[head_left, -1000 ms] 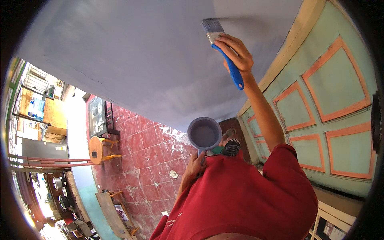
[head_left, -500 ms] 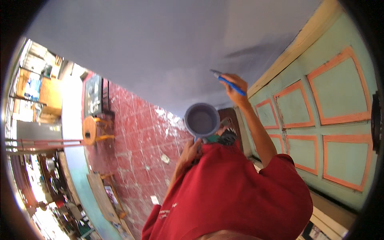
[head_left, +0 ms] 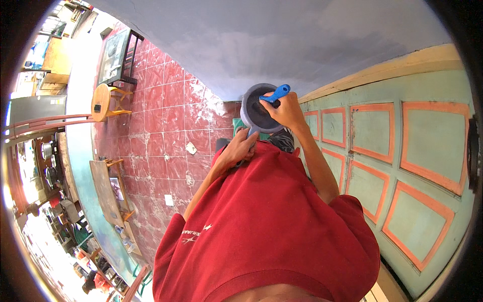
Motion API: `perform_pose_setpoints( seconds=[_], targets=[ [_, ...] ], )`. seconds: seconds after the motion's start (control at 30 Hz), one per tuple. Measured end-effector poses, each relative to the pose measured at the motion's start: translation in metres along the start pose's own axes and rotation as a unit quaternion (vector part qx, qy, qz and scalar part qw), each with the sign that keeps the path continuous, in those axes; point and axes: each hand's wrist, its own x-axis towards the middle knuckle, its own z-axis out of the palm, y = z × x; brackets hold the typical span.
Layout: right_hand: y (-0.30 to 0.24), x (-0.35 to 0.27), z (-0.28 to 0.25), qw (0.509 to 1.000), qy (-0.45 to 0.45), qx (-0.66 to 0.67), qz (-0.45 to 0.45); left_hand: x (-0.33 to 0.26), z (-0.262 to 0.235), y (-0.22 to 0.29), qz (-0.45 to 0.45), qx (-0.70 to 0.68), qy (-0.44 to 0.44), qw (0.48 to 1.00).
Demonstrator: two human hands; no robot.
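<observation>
My left hand (head_left: 240,149) is closed around the handle of a grey-purple plastic dipper (head_left: 244,110), keeping it in front of my chest. Dark liquid, seemingly paint, shows inside the dipper. In my right hand (head_left: 288,112) I grip a paintbrush by its blue handle (head_left: 277,94). The brush sits over the dipper's mouth with its head down inside, where the bristles are hidden from sight. Beyond the dipper rises a grey-lavender wall (head_left: 282,45) with uneven lighter and darker patches.
A green door with orange-edged panels (head_left: 372,131) and a cream frame (head_left: 372,70) stands at the right. Red floor tiles (head_left: 151,151) spread to the left, carrying a wooden stool (head_left: 101,102), a dark-framed table (head_left: 114,56) and a wooden board (head_left: 106,194).
My right hand has brought the brush down from near the wall into the dipper. The view has tilted lower, showing more of the floor and my shirt.
</observation>
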Motion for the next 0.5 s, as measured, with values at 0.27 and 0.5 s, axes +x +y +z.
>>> perform_pose_setpoints(
  seconds=[0.27,0.5],
  targets=[
    [0.022,-0.006,0.019,1.0,-0.027,0.013,0.002,0.004,-0.001,-0.004,0.023,0.003,-0.003,1.0],
    [0.022,-0.004,0.011,0.999,0.023,0.016,0.018,0.003,-0.002,0.008,0.004,0.016,0.013,1.0]
  ],
)
